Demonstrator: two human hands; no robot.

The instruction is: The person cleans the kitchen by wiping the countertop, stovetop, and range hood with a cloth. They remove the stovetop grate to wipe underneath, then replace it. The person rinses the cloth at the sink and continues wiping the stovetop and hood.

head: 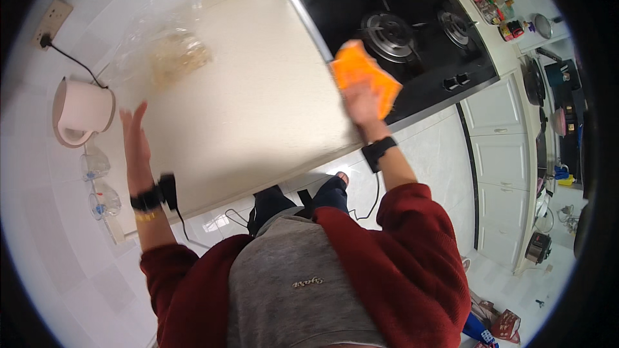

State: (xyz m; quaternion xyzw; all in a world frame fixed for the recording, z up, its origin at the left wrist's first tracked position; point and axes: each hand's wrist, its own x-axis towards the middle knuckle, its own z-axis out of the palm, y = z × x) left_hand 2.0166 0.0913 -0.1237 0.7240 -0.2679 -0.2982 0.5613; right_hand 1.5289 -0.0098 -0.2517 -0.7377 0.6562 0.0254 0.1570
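My right hand (361, 104) is on an orange cloth (365, 70) at the seam between the pale countertop (261, 92) and the black gas hob (333, 14); some motion blur softens the hand. The cloth spreads past my fingers over the hob's metal edge. On the other side, my left hand (137, 142) is raised above the counter's left end with nothing in it, fingers apart. Just beyond it stands a pale pink kettle or jug (87, 108). A clear plastic bag (179, 55) with pale contents lies toward the back of the counter.
Two clear plastic containers (104, 200) stand along the left wall, below a wall socket (54, 19) with a black plug and cord. The hob has two burners (389, 36). A tray of bottles and jars (488, 0) sits beyond it. White cabinets (498, 159) line the right side.
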